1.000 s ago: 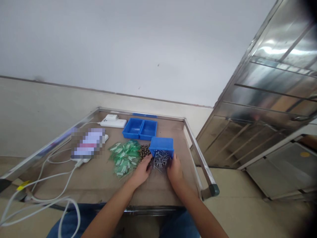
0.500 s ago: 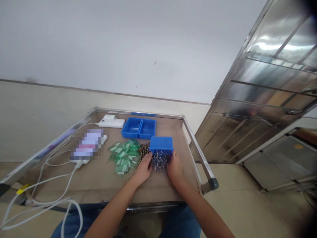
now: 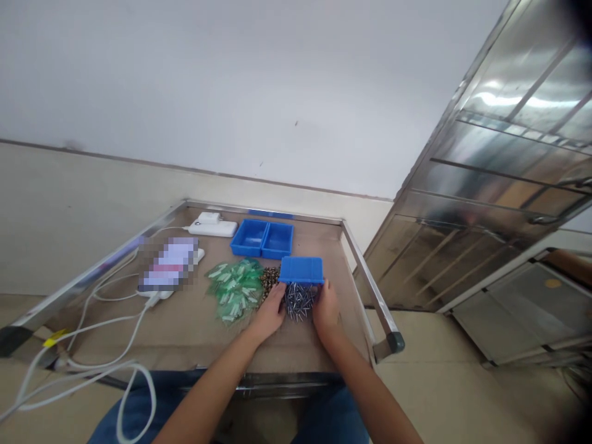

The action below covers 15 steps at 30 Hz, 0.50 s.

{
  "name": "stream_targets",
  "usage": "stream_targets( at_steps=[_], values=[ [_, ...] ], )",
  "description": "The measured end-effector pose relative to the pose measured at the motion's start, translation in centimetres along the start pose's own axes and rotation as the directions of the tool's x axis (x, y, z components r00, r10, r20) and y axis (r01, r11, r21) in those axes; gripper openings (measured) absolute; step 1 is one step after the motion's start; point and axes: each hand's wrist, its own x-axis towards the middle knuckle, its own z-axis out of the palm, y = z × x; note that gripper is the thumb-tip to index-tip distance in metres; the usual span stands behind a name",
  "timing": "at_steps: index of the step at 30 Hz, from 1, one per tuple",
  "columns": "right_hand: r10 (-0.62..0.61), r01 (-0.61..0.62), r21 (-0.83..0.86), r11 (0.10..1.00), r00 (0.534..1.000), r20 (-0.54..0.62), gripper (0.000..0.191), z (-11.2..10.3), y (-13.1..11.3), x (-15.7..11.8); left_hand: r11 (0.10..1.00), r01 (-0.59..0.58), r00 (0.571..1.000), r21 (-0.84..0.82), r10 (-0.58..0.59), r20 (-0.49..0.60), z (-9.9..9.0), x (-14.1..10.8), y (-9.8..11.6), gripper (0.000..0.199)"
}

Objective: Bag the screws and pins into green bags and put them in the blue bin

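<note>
Head view: looking down from my camera at a steel-framed cart top [image 3: 272,351], both forearms coming in from the bottom edge.

Left hand: left hand [image 3: 269,313] palm down, on the left edge of the silver metal pins [image 3: 300,301]; fingers [image 3: 281,296] together, curled in against the pile. Cannot tell if any pins are pinched.

Right hand: right hand [image 3: 326,308] on the pile's right side, right by the corner of the blue plastic bin [image 3: 301,270]; fingers [image 3: 324,288] pointing up and slightly curled. No clear grip on anything from here.

Hand gap: narrow, with the pins between the two hands.

Pins: loose heap at the front of the bin, on the cart top, mostly silver, tangled; exact type too small for me to tell.

Bin: tilted, just ahead of both hands, its blue side facing up toward me. Interior hidden from this angle.

Nearby: small brown-gold parts [image 3: 269,281] just left of the bin, too small to identify. Green plastic-wrapped pieces [image 3: 234,290] further left.

Back of cart: double blue tray [image 3: 261,238] and white power bank [image 3: 213,228].

Left side: pixelated device [image 3: 169,265], white cables [image 3: 111,333] trailing over the cart edge.
</note>
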Motion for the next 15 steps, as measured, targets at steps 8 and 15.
stream_targets(
  at_steps=[8,15],
  values=[
    [-0.035,0.039,0.066,0.997,0.998,-0.053,0.030,-0.15,0.07,-0.18,0.998,-0.066,0.997,-0.024,0.065,-0.038,-0.05,0.09,0.30,0.056],
    [-0.065,0.076,0.105,0.992,0.993,-0.101,0.033,-0.15,-0.05,-0.20,0.995,-0.097,0.991,-0.035,0.093,-0.094,0.10,0.18,0.37,0.060]
  ],
)
